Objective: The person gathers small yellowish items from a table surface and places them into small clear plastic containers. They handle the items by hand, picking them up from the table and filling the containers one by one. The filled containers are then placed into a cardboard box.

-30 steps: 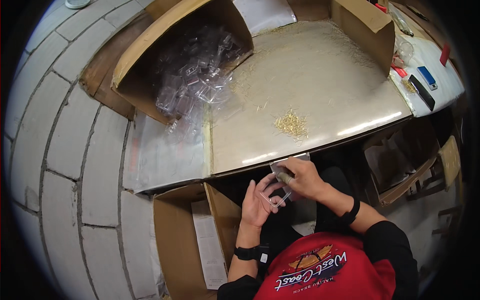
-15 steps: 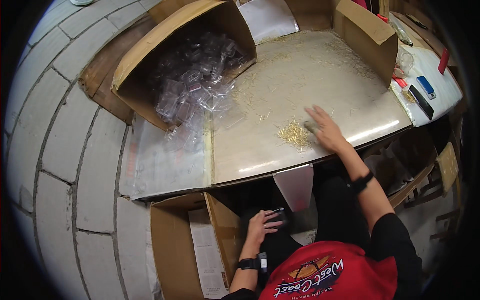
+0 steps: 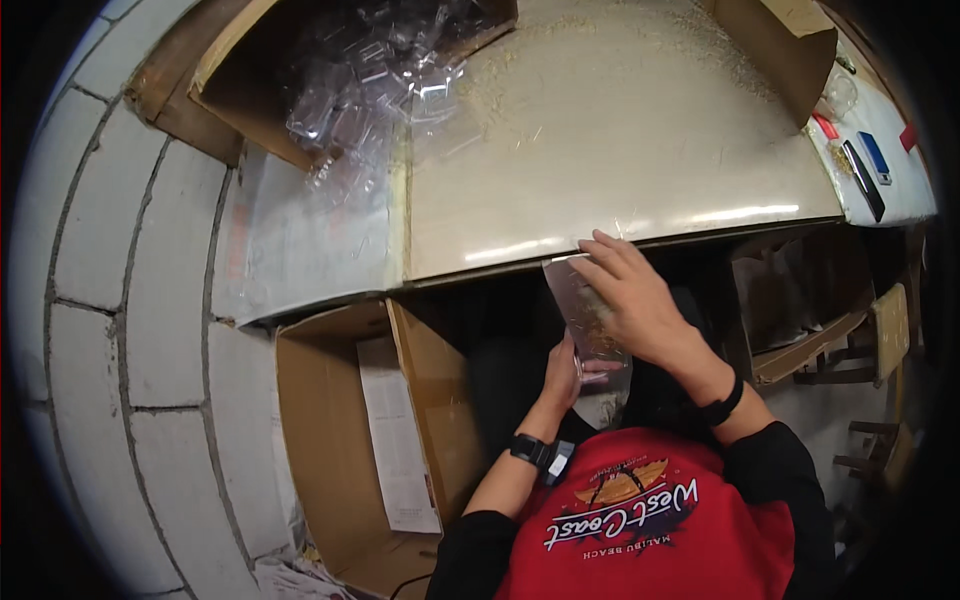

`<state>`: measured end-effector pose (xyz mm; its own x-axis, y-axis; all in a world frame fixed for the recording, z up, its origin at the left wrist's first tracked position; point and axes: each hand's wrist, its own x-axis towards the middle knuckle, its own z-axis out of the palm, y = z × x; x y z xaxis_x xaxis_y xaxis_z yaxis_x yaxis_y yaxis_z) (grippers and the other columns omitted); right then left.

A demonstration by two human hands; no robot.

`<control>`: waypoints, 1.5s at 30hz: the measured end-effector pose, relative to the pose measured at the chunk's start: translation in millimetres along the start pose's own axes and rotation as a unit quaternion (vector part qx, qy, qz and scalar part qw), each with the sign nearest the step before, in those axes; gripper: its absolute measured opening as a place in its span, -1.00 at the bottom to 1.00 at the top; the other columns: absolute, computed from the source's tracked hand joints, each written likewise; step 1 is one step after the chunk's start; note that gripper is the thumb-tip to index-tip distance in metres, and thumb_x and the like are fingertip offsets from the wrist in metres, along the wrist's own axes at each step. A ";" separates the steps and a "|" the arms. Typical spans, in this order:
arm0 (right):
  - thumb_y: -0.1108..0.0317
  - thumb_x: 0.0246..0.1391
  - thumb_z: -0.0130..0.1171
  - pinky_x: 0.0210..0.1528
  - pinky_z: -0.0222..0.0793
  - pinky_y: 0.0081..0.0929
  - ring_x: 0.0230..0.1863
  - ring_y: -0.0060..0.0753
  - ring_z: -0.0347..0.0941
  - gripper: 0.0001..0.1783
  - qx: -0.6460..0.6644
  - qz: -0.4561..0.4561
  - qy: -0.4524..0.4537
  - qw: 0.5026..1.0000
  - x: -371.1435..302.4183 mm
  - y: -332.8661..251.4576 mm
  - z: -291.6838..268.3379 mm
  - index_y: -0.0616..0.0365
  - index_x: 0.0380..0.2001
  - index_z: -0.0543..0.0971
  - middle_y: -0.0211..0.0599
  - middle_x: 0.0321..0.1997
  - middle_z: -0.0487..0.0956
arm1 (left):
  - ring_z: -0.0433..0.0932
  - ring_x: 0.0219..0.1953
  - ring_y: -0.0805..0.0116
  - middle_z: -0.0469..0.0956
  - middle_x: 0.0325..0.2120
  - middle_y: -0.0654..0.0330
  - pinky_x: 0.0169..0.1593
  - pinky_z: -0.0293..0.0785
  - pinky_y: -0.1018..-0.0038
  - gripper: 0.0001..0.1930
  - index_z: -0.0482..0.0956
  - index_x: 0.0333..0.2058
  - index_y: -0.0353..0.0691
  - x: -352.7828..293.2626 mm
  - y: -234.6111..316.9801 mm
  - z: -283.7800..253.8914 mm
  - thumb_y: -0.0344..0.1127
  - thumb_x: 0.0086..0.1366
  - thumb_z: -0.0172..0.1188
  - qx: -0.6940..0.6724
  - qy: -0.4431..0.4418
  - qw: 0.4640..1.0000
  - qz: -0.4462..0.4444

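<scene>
My left hand (image 3: 562, 376) is closed round a small clear plastic box (image 3: 604, 367) at the lower end of a pale sloping chute (image 3: 570, 288). The chute hangs from the front edge of the table, between my legs. Over it is my right hand (image 3: 636, 302), its fingers stretched out and holding nothing that I can see. Thin gold-coloured metal pieces (image 3: 600, 326), slightly blurred, lie on the chute beneath that hand, which partly hides them. How many are in the box cannot be made out.
Clear plastic boxes (image 3: 365, 90) spill from a tipped carton (image 3: 240, 85) at the far left. More gold pieces are scattered over the tabletop (image 3: 620, 140). An open carton (image 3: 330, 440) stands below left. A blue lighter-like object (image 3: 874, 158) lies far right.
My right hand has moved from the tabletop to the chute, and the gold pile has left the table. The left hand has brought the box up to the chute's lower end.
</scene>
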<state>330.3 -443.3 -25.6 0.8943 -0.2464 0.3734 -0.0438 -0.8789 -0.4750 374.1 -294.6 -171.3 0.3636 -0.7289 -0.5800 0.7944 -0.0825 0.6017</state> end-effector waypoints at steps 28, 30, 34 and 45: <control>0.35 0.05 0.10 0.26 0.12 -0.20 0.20 0.07 0.23 -0.55 -0.133 0.215 0.268 0.930 -4.5 174.8 -72.1 0.34 0.00 0.40 0.12 0.11 0.38 | 0.57 -0.17 0.14 0.53 -0.21 -0.02 -0.07 0.54 0.25 -0.65 0.40 -0.10 -0.46 22.5 -38.1 -56.8 -0.24 0.35 -0.10 -0.021 0.025 0.999 0.043; 0.27 0.10 0.04 0.29 0.06 -0.20 0.24 0.07 0.17 -0.52 -0.217 0.298 0.285 0.885 -8.6 243.9 -107.1 0.34 0.04 0.37 0.15 0.16 0.33 | 0.58 -0.18 0.14 0.54 -0.24 -0.01 -0.06 0.54 0.25 -0.68 0.42 -0.14 -0.45 28.9 -41.9 -55.7 -0.27 0.34 -0.09 -0.034 0.016 0.998 0.050; 0.11 0.13 -0.03 0.30 0.03 -0.21 0.26 0.05 0.16 -0.44 -0.210 0.295 0.106 0.926 -4.9 296.8 -127.6 0.30 0.08 0.35 0.11 0.20 0.31 | 0.56 -0.16 0.10 0.52 -0.20 -0.03 -0.06 0.54 0.19 -0.70 0.40 -0.11 -0.43 24.4 -37.6 -50.7 -0.36 0.28 -0.15 -0.024 0.003 0.999 0.043; 0.14 0.15 0.00 0.32 -0.01 -0.18 0.31 -0.07 0.13 -0.52 -0.046 -0.015 0.032 0.998 16.9 81.7 16.9 0.28 0.02 0.41 0.01 0.23 0.30 | 0.59 -0.23 0.09 0.53 -0.22 0.00 -0.31 0.60 0.16 -0.68 0.43 -0.11 -0.41 45.5 -32.8 -51.6 -0.28 0.28 -0.03 0.009 0.049 0.997 0.060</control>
<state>349.4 -512.4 -71.5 0.8661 -0.2415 0.4377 -0.0598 -0.9193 -0.3889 389.7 -289.9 -245.8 0.5016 -0.6645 -0.5540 0.7337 -0.0126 0.6794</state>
